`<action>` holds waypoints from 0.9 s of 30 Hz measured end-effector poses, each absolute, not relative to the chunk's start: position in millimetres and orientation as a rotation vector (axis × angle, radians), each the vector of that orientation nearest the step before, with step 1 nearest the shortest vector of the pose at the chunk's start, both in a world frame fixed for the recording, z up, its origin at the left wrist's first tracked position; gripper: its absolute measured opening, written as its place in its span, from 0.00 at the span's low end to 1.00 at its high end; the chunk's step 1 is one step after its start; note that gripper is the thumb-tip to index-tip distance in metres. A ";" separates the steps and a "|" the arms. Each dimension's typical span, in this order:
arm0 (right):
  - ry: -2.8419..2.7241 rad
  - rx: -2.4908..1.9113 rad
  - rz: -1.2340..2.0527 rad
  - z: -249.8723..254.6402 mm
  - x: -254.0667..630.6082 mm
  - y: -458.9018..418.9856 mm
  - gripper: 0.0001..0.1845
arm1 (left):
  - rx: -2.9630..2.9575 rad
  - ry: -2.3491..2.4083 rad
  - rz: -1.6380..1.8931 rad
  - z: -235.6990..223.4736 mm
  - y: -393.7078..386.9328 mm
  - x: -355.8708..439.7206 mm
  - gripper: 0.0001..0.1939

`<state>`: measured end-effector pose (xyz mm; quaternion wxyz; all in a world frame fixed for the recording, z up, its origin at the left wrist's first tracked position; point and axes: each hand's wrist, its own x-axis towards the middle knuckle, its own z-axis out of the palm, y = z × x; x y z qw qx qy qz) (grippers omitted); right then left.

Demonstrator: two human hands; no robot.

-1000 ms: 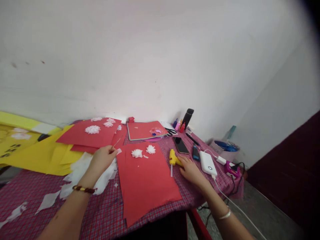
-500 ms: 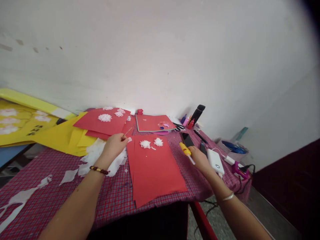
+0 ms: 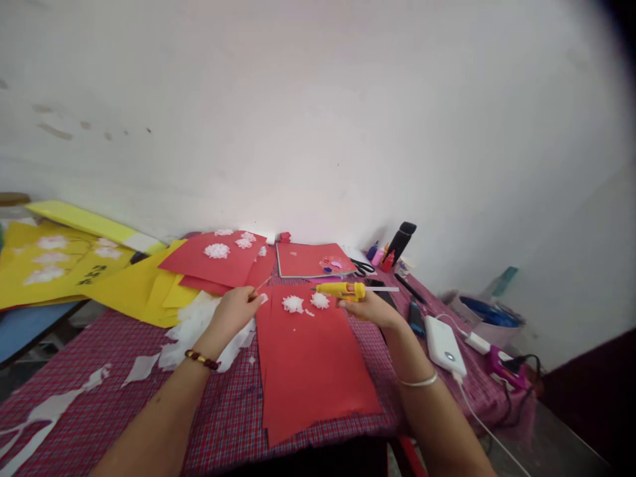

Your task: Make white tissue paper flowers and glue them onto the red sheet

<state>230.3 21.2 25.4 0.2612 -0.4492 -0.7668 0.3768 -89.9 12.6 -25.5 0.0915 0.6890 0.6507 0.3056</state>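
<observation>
My right hand [image 3: 365,309] is closed around a yellow glue gun [image 3: 340,290], whose nozzle points left above the red paper [image 3: 313,371]. A pale glue stick [image 3: 382,289] sticks out of its back end. Two white paper flowers [image 3: 293,304] lie near the top of that red paper, just under the gun. Left of them, my left hand [image 3: 238,308] pinches a thin wooden stick [image 3: 262,285]. A small white paper square [image 3: 264,299] is at its fingertips; whether it is held or stuck there I cannot tell. Beneath this hand is a heap of white paper pieces [image 3: 193,324].
Red sheets with white flowers [image 3: 199,265] and yellow sheets [image 3: 134,285] overlap at the left. Farther back are a paint palette [image 3: 334,265], black scissors [image 3: 364,267] and small paint bottles [image 3: 387,262]. A white power bank [image 3: 446,346] with cables sits right of my right arm.
My right hand has swung the glue gun up and left, from beside the phone to over the red paper. My left hand keeps its pinch on the stick. The camera view has shifted slightly.
</observation>
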 end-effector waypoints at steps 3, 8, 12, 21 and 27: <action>-2.017 -1.253 1.167 1.3 224.4 29.3 0.23 | 2.045 1.935 0.855 -25.4 12.0 -87.5 0.17; -2.030 -1.172 1.215 -8.6 231.6 31.1 0.21 | 1.998 1.874 0.937 -22.4 6.8 -81.1 0.09; -1.786 -1.263 1.140 -2.8 243.0 34.1 0.20 | 1.834 1.661 1.132 -16.1 -0.8 -61.6 0.10; -1.328 -1.210 1.021 -4.6 274.2 53.5 0.14 | 2.331 1.759 0.410 -17.5 17.6 20.2 0.10; -1.178 -1.147 1.031 -1.5 280.4 56.3 0.11 | 2.556 1.802 0.104 -22.0 25.0 33.0 0.12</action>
